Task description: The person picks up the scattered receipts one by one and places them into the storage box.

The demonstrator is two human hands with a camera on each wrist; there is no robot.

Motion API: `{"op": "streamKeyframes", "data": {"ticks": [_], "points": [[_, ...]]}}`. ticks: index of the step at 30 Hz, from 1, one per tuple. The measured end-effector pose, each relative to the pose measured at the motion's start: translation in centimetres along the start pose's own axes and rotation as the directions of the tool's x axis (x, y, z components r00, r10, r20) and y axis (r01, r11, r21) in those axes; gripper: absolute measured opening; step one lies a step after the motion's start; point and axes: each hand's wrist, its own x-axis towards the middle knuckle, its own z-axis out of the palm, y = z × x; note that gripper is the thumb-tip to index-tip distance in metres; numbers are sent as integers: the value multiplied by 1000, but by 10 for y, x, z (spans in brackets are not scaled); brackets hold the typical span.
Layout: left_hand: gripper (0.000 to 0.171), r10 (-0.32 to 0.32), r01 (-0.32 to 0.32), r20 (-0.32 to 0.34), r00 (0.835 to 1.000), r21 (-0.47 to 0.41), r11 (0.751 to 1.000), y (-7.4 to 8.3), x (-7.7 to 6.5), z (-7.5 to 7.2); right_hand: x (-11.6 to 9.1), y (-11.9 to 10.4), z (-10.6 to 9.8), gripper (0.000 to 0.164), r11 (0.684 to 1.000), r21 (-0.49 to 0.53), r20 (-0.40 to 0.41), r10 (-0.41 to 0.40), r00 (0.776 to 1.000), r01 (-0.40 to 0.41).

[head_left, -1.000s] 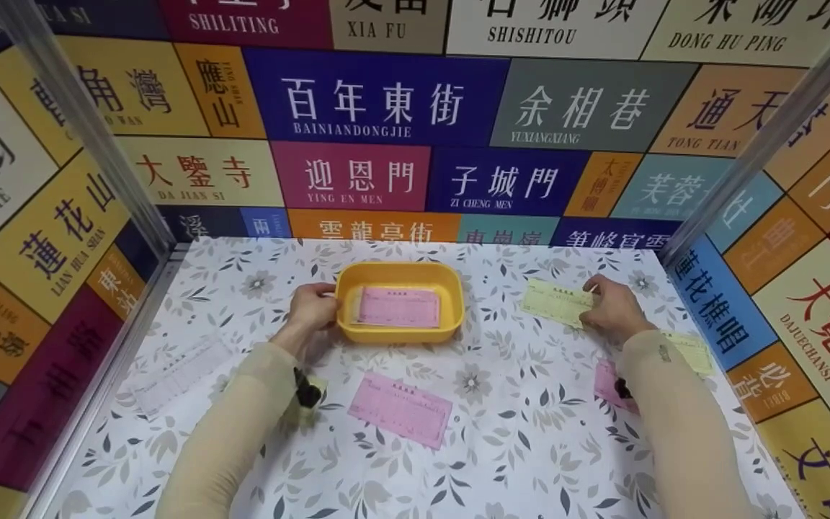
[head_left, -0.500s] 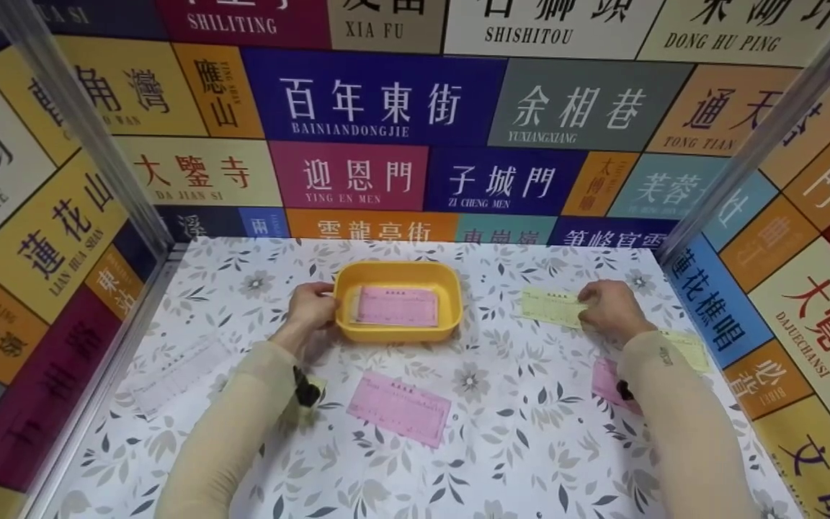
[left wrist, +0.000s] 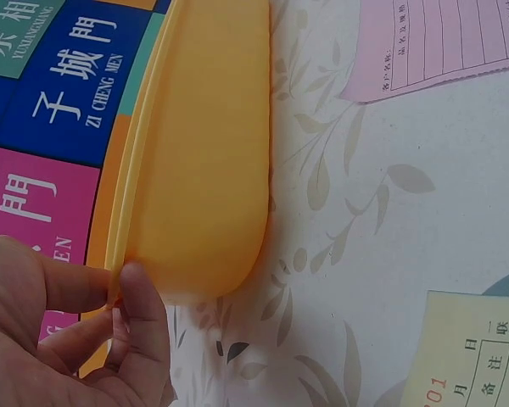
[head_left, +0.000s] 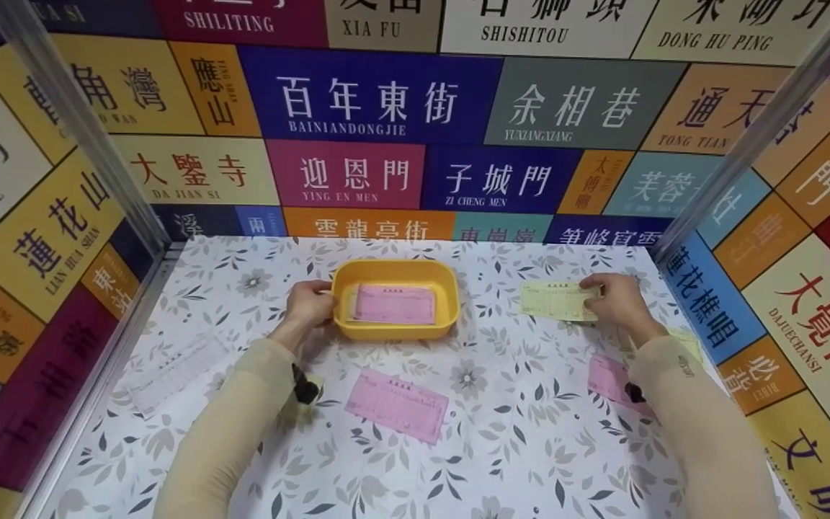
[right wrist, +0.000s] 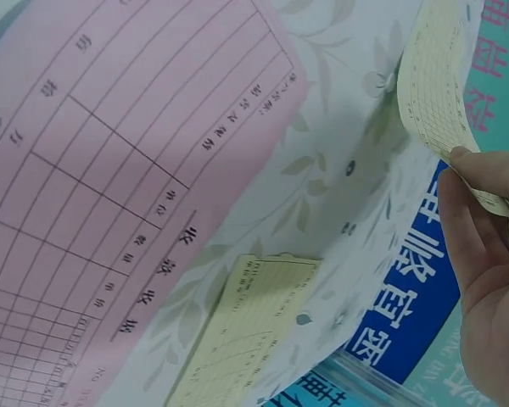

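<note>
Pink paper [head_left: 398,405] lies nearest on the flowered tablecloth [head_left: 523,353]; beyond it, the left hand [head_left: 309,303], thumb and fingers drawn together, pinches the rim of the yellow tub [head_left: 395,334], unmoved, another pink slip [head_left: 395,305] inside. Off to the right, the right hand [head_left: 620,303] pinches the end of a pale yellow slip [head_left: 555,300] (it has shifted slightly outward, baring more paper), so that slip is gripped but well apart from the tub, before the sign-covered wall [head_left: 566,101].
</note>
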Motion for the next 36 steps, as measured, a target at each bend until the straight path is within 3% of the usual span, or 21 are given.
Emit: {"op": "streamKeyframes", "data": {"ticks": [9,22,29,36], "points": [[60,0,0,12,1000,-20,1000,1,-1,0,-12,-15,-11,39,992,9,-86,-124,989,125],[61,3,-3,5,1000,-37,999,1,-1,1,-20,-55,-21,36,974,70,-169,-202,965,216],[58,0,0,-6,1000,-6,1000,0,1,1,-19,-82,-18,37,945,208,-206,-209,956,252],[59,-13,13,10,1000,-10,1000,1,1,0,-14,-107,-8,43,897,389,-158,-161,974,212]]}}
